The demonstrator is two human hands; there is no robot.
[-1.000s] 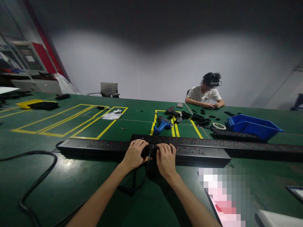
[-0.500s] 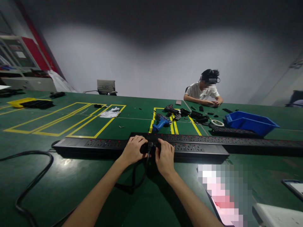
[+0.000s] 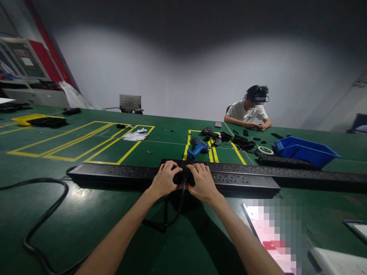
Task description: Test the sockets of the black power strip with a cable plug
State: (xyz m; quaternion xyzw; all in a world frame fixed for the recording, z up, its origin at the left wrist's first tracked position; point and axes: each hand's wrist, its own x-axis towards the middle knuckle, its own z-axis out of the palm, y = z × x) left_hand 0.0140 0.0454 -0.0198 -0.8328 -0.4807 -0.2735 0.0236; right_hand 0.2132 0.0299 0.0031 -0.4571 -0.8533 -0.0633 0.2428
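Note:
Two long black power strips lie one behind the other across the table, the front strip (image 3: 243, 183) and the rear strip (image 3: 298, 172). My left hand (image 3: 166, 178) and my right hand (image 3: 202, 180) grip a black part (image 3: 185, 172) between them, over the middle of the strips. Fingers of both hands curl round its sides, and its shape is partly hidden. A black cable (image 3: 182, 196) runs down from it between my hands and loops on the table.
Beyond the strips lie a blue power drill (image 3: 197, 148), black parts, a tape roll (image 3: 265, 150) and a blue bin (image 3: 306, 151). A person (image 3: 249, 109) sits across the green table (image 3: 94, 214). Thick cable (image 3: 46, 214) curves at left; white paper (image 3: 136, 135) lies farther back.
My right hand has shifted up and inward around the black part, its fingers now nearer the top. The whole view has moved slightly.

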